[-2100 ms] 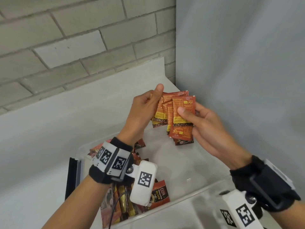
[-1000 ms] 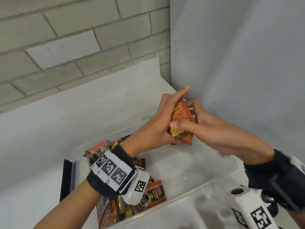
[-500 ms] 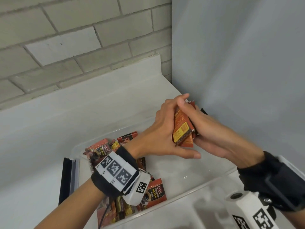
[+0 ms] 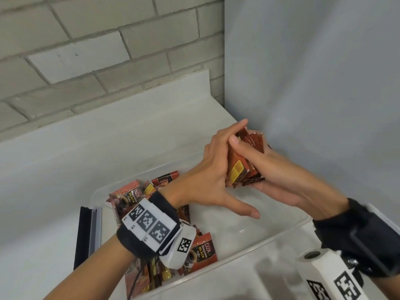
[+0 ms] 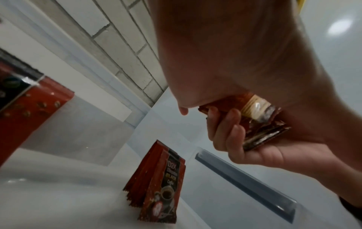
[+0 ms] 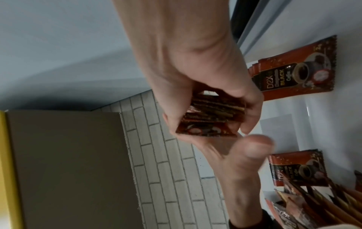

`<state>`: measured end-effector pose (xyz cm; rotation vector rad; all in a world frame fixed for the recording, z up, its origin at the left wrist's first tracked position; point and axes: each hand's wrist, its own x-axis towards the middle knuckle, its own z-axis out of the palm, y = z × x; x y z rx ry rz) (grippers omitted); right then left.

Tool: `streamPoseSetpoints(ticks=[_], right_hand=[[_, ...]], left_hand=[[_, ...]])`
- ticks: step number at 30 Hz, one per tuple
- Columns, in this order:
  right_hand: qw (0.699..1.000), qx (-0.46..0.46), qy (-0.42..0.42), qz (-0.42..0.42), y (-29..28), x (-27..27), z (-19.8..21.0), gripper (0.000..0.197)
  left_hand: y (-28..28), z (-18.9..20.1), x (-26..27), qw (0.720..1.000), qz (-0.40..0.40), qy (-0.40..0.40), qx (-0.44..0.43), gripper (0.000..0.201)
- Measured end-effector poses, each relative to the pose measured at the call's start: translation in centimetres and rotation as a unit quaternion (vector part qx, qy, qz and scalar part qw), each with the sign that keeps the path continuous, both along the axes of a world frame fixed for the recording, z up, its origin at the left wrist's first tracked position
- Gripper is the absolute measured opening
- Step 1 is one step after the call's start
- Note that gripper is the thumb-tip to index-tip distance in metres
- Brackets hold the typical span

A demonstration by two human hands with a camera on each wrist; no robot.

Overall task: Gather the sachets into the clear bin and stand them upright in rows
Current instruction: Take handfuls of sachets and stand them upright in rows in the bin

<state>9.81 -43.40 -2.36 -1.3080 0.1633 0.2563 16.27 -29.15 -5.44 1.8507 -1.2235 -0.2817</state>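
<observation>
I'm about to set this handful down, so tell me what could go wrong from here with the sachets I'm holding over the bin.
1. The stack of sachets looks uneven at its lower edges; the right hand grips it while the left hand only presses flat, so some could slip out.
2. The standing sachets lean on nothing visible; a bump might topple them.
3. Loose sachets in the clear bin may crowd the row.

Red-brown sachets (image 4: pixel 242 167) with yellow panels; clear bin (image 4: pixel 270 232); pale grey brick wall (image 4: pixel 86 50).
</observation>
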Motion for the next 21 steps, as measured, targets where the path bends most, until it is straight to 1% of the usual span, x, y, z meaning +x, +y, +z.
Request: streamPoseSetpoints(ticks=[2,4,6,8,10,13,16,18,19,20,21], right_hand=[[1.0,-0.005,-0.015,-0.005,0.3,-0.2,-0.2,0.076],[0.999,-0.033,-0.034,0.013,0.6,-0.3,-0.3,0.074],[0.996,-0.057,-0.052,0.045,0.7,-0.5,-0.5,0.072],[0.996,-0.046,-0.048,0.065,0.6,-0.7,-0.3,0.064],[0.997,-0.009,-0.037,0.069,0.5,-0.8,-0.1,0.059],[0.999,0.032,-0.002,0.029,0.6,-0.8,0.1,0.061],[0.999,0.031,0.011,-0.017,0.8,-0.8,-0.2,0.063],[1.0,0.009,0.007,-0.011,0.8,-0.9,-0.3,0.068],[1.0,-0.01,0.003,0.003,0.8,-0.8,-0.3,0.066],[0.999,-0.029,-0.001,0.02,0.7,-0.8,-0.2,0.059],[0.998,-0.046,-0.007,0.039,0.6,-0.8,-0.1,0.046]], left_hand=[[-0.2,0.5,-0.2,0.999,0.025,-0.003,-0.031,0.118],[-0.3,0.8,-0.1,0.996,0.038,-0.037,-0.069,0.097],[-0.4,0.9,0.1,0.995,0.033,-0.056,-0.079,0.074],[-0.3,1.1,0.1,0.995,0.03,-0.039,-0.087,0.063],[-0.3,1.2,-0.1,0.995,0.036,-0.024,-0.093,0.065],[-0.5,1.1,-0.5,0.995,0.025,0.023,-0.092,0.079],[-0.5,0.4,-0.5,0.996,0.012,0.019,-0.083,0.097],[-0.6,0.4,-0.5,0.996,0.018,0.016,-0.09,0.099],[-0.6,0.5,-0.6,0.995,0.02,0.019,-0.096,0.098],[-0.6,0.6,-0.6,0.994,0.02,0.025,-0.101,0.098],[-0.7,0.7,-0.6,0.994,0.018,0.028,-0.103,0.099]])
